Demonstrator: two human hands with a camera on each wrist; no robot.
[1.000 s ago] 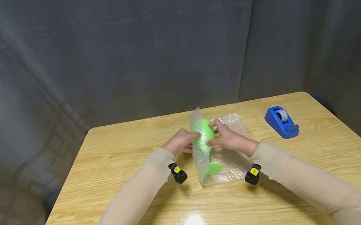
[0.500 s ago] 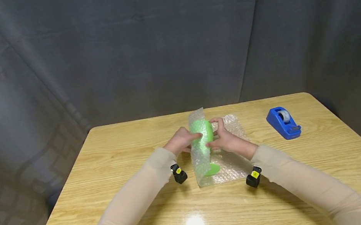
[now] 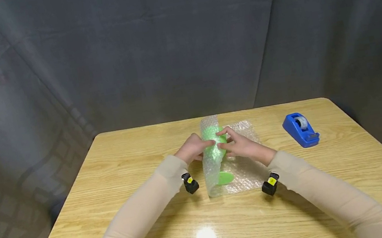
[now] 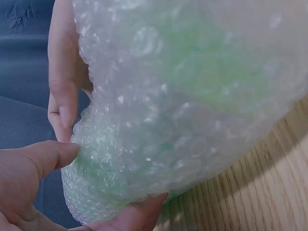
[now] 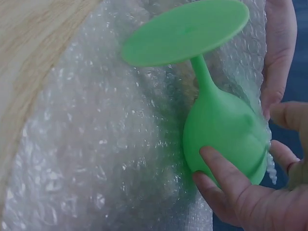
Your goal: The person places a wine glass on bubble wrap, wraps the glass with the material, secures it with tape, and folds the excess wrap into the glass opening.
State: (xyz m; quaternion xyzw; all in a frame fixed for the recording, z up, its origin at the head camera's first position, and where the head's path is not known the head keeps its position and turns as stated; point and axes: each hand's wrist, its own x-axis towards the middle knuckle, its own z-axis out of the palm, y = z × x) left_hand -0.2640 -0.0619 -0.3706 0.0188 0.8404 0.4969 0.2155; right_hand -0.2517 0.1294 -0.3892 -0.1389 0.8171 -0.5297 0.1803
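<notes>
A green plastic wine glass [image 5: 224,127] lies on its side on a sheet of bubble wrap [image 3: 245,174], its round foot [image 3: 226,178] toward me. The sheet's left part is folded up over the bowl. My left hand [image 3: 193,148] grips the wrapped bowl from the left, thumb on top of the wrap and fingers low at its side in the left wrist view. From the right, my right hand [image 3: 242,146] holds the bowl; in the right wrist view, two fingers touch its bare green side and the thumb is at the wrap's edge.
A blue tape dispenser [image 3: 300,130] with a roll of clear tape stands on the wooden table [image 3: 136,151], to the right of the wrap. Dark grey curtains [image 3: 173,47] hang behind the table and at both sides.
The bubble wrap's raised flap has come down rightward over the bowl, covering more of it. My right thumb and forefinger have shifted left onto the flap's edge.
</notes>
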